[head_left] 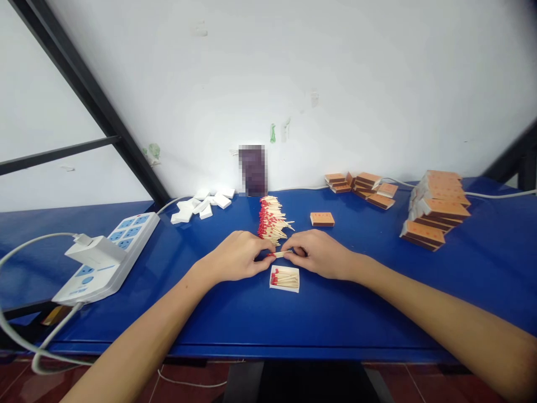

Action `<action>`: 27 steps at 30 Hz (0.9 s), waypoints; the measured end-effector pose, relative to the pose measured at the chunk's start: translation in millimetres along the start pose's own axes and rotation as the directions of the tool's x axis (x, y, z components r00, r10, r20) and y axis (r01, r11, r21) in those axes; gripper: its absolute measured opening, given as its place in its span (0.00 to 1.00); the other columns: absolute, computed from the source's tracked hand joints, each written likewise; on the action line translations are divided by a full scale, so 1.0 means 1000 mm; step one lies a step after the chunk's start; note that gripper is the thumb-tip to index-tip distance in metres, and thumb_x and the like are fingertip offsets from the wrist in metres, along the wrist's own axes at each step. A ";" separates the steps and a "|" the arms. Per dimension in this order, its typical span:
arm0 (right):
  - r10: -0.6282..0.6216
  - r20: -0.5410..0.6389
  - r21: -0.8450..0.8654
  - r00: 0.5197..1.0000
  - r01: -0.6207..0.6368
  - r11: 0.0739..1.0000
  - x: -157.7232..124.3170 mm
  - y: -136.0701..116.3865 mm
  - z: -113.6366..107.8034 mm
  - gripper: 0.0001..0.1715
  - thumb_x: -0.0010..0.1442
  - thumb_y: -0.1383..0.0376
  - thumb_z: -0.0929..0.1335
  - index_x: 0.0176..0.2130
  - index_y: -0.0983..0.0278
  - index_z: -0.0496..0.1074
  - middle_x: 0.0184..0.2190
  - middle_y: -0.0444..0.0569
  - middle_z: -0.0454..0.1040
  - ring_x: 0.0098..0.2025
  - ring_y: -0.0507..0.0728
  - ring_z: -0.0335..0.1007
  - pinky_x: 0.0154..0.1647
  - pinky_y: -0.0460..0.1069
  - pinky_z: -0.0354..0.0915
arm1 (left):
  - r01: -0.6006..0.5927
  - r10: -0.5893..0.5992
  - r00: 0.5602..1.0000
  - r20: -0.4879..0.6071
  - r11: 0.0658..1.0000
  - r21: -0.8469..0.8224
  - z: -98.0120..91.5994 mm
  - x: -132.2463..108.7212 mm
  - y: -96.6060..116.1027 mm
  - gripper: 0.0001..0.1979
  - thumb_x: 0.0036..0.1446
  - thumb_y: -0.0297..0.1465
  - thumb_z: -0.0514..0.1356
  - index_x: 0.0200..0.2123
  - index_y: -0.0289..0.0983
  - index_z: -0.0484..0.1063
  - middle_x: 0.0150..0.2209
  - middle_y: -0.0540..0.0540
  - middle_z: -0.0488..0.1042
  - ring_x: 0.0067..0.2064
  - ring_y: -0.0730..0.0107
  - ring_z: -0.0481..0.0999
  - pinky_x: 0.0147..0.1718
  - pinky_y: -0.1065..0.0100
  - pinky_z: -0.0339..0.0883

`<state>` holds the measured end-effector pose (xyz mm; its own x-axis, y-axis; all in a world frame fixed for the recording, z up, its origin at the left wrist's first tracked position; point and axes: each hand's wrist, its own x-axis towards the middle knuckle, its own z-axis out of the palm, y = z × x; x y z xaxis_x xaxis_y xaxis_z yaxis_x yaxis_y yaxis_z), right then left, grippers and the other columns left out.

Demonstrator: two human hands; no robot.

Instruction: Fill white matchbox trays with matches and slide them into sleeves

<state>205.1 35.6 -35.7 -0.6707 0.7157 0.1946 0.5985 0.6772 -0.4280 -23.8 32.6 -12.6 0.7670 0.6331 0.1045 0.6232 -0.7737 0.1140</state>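
My left hand (241, 256) and my right hand (319, 253) pinch a few matches (279, 254) between thumbs and fingertips, the red heads at the left hand and the bare ends at the right. Just below them lies a white matchbox tray (284, 288), partly filled with matches whose red heads point left. Beyond my fingers, a long heap of loose matches (272, 215) stretches toward the wall, red heads on its left side. An orange matchbox sleeve (322, 219) rests past my right hand.
White matchbox trays (201, 206) are piled at the back left. Orange matchboxes (367, 187) lie at the back right, and more are stacked (440, 210) farther right. A power strip (109, 257) with a plugged-in charger and cables occupies the left of the blue table (235, 330).
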 end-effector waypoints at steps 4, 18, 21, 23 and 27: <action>0.004 -0.015 -0.050 1.000 -0.005 0.999 0.000 -0.001 0.000 0.10 0.63 0.65 0.66 0.38 0.64 0.77 0.23 0.43 0.70 0.26 0.50 0.61 0.29 0.46 0.50 | 0.002 -0.002 1.000 0.005 1.000 0.006 0.001 0.001 0.000 0.11 0.65 0.37 0.55 0.38 0.39 0.75 0.25 0.50 0.75 0.26 0.72 0.72 0.28 0.70 0.55; -0.021 -0.035 -0.109 0.999 0.017 0.994 -0.001 -0.002 0.000 0.12 0.64 0.62 0.65 0.38 0.63 0.78 0.24 0.44 0.73 0.27 0.51 0.63 0.30 0.47 0.51 | 0.005 -0.002 1.000 -0.028 0.996 0.091 0.008 0.003 0.001 0.12 0.67 0.36 0.51 0.38 0.37 0.72 0.24 0.50 0.73 0.26 0.70 0.73 0.26 0.69 0.56; -0.007 -0.032 -0.120 0.999 0.003 0.993 0.000 -0.003 0.001 0.11 0.64 0.63 0.65 0.36 0.63 0.77 0.24 0.44 0.72 0.26 0.51 0.62 0.29 0.47 0.50 | 0.012 -0.009 1.000 -0.023 0.993 0.119 0.009 0.002 0.001 0.11 0.67 0.36 0.51 0.40 0.38 0.71 0.24 0.50 0.73 0.26 0.68 0.73 0.26 0.69 0.57; -0.001 -0.024 -0.138 1.000 -0.003 0.990 0.000 -0.004 0.001 0.11 0.64 0.63 0.65 0.35 0.64 0.76 0.24 0.44 0.71 0.26 0.50 0.61 0.29 0.47 0.49 | 0.014 -0.012 1.000 -0.019 0.991 0.136 0.009 0.002 0.000 0.12 0.67 0.37 0.51 0.40 0.38 0.70 0.24 0.50 0.73 0.26 0.68 0.74 0.26 0.69 0.57; 0.012 -0.004 -0.155 1.000 -0.012 0.988 0.001 -0.005 0.000 0.10 0.64 0.64 0.65 0.34 0.64 0.75 0.24 0.44 0.71 0.24 0.50 0.59 0.27 0.47 0.47 | 0.019 -0.019 1.000 0.001 0.987 0.161 0.008 0.002 0.000 0.14 0.68 0.39 0.49 0.43 0.37 0.70 0.25 0.49 0.73 0.26 0.66 0.75 0.26 0.69 0.59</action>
<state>201.5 32.9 -33.1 -0.6619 0.7243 0.1930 0.6672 0.6866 -0.2888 -20.8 33.5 -19.9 0.7551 0.6476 0.1018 0.6538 -0.7553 -0.0444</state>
